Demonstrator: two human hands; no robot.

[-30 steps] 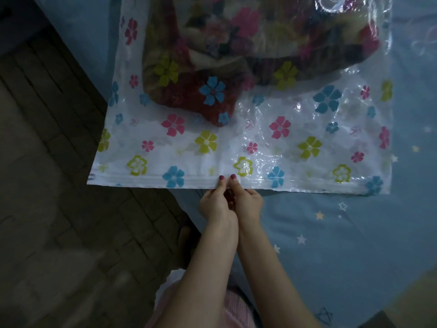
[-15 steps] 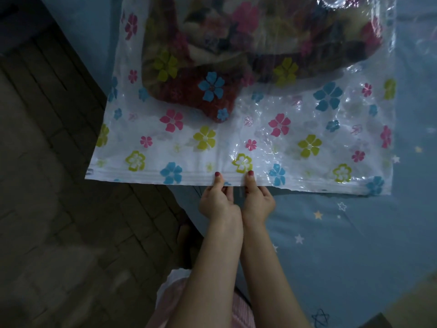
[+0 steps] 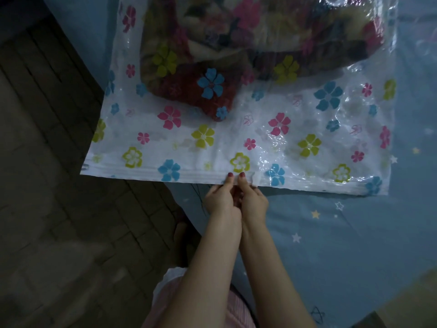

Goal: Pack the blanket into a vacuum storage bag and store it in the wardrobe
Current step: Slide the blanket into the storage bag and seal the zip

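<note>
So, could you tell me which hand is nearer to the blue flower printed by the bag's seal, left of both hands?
Left. The left hand pinches the seal closer to that blue flower on the vacuum bag; the right hand pinches just beyond it, farther right.

Room's pretty dim, light is low and kind of bluish. The floor (image 3: 47,209) on the left is dark brick-pattern tile with visible grout lines. The bed (image 3: 354,245) takes up the right side, covered in a blue sheet with little white and yellow stars, its edge running diagonally down toward the floor.
</note>
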